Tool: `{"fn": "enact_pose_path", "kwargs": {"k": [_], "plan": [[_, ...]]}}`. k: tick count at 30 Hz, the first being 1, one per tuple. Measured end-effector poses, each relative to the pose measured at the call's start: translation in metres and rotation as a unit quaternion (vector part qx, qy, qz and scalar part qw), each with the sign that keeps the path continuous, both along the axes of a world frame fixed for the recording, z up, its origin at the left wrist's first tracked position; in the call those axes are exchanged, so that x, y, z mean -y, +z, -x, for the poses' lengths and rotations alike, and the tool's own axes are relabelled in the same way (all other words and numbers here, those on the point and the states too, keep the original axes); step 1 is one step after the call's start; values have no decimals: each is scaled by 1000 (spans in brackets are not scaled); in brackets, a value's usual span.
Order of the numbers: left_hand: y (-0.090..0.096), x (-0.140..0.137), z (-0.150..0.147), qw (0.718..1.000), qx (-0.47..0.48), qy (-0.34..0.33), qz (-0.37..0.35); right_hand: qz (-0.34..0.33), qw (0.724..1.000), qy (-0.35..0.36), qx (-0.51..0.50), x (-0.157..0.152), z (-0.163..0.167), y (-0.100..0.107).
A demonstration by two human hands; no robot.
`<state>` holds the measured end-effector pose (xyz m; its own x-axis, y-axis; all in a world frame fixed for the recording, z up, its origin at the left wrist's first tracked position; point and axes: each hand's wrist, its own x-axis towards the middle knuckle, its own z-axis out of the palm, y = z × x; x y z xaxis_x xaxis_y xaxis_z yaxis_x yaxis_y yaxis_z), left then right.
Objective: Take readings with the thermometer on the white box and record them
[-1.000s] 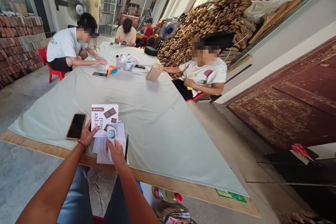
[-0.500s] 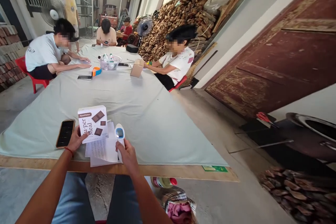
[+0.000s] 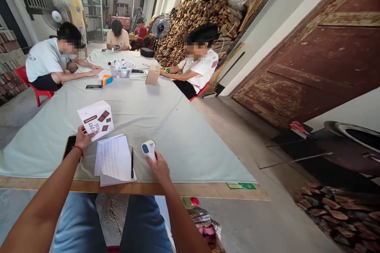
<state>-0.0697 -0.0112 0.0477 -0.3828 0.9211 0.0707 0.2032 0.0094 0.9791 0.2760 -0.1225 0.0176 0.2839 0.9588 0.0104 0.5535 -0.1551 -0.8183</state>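
My left hand (image 3: pixel 84 137) grips the lower left corner of a white box (image 3: pixel 96 120) with brown squares printed on it, held tilted at the table's left. Under my left wrist, a phone (image 3: pixel 69 146) is partly covered. My right hand (image 3: pixel 159 166) is closed around the handle of a white infrared thermometer (image 3: pixel 149 150), its small screen facing up and left. Between my hands lie written paper sheets (image 3: pixel 114 160), with a black pen (image 3: pixel 132 163) along their right edge.
The cloth-covered table (image 3: pixel 190 154) stretches away from me. Farther along stand a clear basin of bottles (image 3: pixel 121 69), a cardboard box (image 3: pixel 152 74), a phone (image 3: pixel 94 87) and an orange-blue roll (image 3: pixel 107 80). People sit on both sides. Stacked firewood (image 3: pixel 190 27) lines the back right.
My left hand has carried the box up and left, off the papers. My right hand has moved the thermometer to the right and turned it. The papers and pen are now uncovered.
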Motion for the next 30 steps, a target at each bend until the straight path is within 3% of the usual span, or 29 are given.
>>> {"fn": "enact_pose_path", "kwargs": {"k": [4, 8, 11, 13, 15, 19, 21, 24, 26, 30], "plan": [[-10, -28, -4, 1000, -25, 16, -7, 51, 976, -6, 213, -12, -17, -10], [-21, -35, -9, 998, -57, 15, -20, 78, 950, -9, 301, -17, -28, -15], [-32, -23, -16, 993, -92, 72, -28, 23, 947, -42, 319, -17, -26, -19], [-40, -7, -25, 988, -120, 89, -41, -41, 956, -21, 289, -16, -16, -22], [-47, 14, -36, 985, -151, 53, -57, -58, 969, 42, 236, -16, 1, -23], [-54, 51, -56, 972, -199, -107, -71, 48, 971, 114, 206, -18, 44, -16], [-54, 64, -62, 950, -241, -189, -63, 79, 960, 124, 238, -20, 57, -10], [-51, 78, -66, 892, -348, -288, -21, 89, 950, 143, 264, -25, 60, -5], [-49, 85, -67, 864, -399, -307, 7, 63, 960, 148, 231, -29, 52, -6], [-51, 93, -70, 852, -430, -299, 14, -71, 989, 129, 31, -31, 33, -18]]}}
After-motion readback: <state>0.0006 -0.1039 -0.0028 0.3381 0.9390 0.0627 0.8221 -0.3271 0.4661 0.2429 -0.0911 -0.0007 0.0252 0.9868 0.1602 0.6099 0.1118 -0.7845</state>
